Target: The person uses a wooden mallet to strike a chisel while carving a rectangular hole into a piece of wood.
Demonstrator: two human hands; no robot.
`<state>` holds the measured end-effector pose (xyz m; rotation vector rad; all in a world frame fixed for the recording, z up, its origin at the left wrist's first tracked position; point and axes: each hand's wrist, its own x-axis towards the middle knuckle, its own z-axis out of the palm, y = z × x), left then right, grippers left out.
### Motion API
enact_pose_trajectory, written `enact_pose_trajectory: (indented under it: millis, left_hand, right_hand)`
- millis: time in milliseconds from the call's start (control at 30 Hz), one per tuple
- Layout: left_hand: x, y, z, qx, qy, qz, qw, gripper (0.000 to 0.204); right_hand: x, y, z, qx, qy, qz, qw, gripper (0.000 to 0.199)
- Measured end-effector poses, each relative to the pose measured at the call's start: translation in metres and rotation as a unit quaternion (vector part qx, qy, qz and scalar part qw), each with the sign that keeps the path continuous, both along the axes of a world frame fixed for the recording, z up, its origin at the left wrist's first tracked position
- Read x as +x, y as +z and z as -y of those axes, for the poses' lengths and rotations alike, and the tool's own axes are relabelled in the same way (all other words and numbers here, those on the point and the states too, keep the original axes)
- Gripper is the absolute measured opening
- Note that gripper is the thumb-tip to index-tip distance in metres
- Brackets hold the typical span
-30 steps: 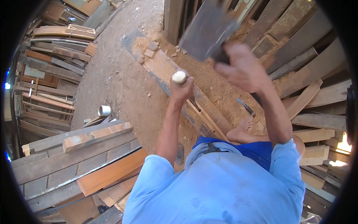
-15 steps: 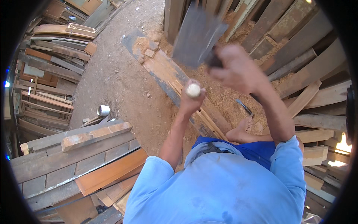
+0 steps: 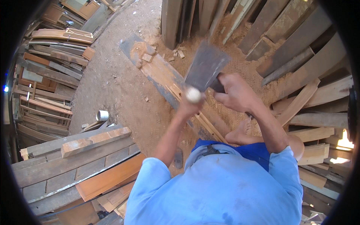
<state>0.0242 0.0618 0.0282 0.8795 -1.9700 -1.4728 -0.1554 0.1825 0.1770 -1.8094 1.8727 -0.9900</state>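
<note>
On my far left lie stacks of old boards (image 3: 48, 71), with a small tin (image 3: 102, 115) on the dirt floor (image 3: 112, 78) beside them and heavier planks (image 3: 75, 150) piled nearer me.

My left hand (image 3: 190, 107) is closed around a pale round peg (image 3: 193, 95), held upright; only its rounded top shows above my fist, so I cannot tell how long it is or what its lower end rests on. It stands just over the long plank (image 3: 161, 77) that runs across the floor in front of me.

That plank shows fresh, pale cuts along its middle, with loose chips (image 3: 147, 57) near its far end and sawdust (image 3: 240, 52) spread around, so I judge some chopping is done. The nearer stretch looks split into strips, and much of the dark surface is uncut, so I judge more is left.

My right hand (image 3: 234, 93) is clenched on the handle of a hatchet (image 3: 205, 66), its broad grey blade raised just above and beyond the peg. The handle is hidden inside my fist, and the blade's edge is hard to make out.

My bare foot (image 3: 242, 133) rests on the plank's near part. On my right lean more boards (image 3: 300, 56); the black rim of the lens cuts them off.
</note>
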Motion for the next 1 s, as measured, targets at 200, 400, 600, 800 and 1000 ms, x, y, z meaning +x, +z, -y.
enact_pose_trajectory:
  millis: [200, 400, 600, 800, 1000]
  left_hand:
    - [-0.010, 0.020, -0.007, 0.105, 0.101, -0.009, 0.989, 0.019]
    - [0.008, 0.007, -0.123, -0.268, -0.246, -0.014, 0.932, 0.029]
    - [0.017, -0.063, -0.150, -0.396, -0.336, -0.009, 0.855, 0.017]
    - [0.018, 0.038, -0.086, -0.253, -0.193, -0.115, 0.941, 0.028]
    - [0.025, 0.143, 0.015, 0.045, 0.049, -0.167, 0.984, 0.037]
  right_hand:
    - [0.014, 0.001, -0.043, 0.044, -0.111, 0.334, 0.935, 0.020]
    - [0.012, -0.012, -0.065, -0.025, -0.156, 0.469, 0.869, 0.020]
    - [0.007, 0.000, -0.069, -0.085, -0.149, 0.455, 0.874, 0.016]
    - [0.009, 0.010, -0.079, -0.110, -0.148, 0.471, 0.863, 0.018]
    - [0.008, 0.026, -0.072, -0.164, -0.152, 0.459, 0.860, 0.018]
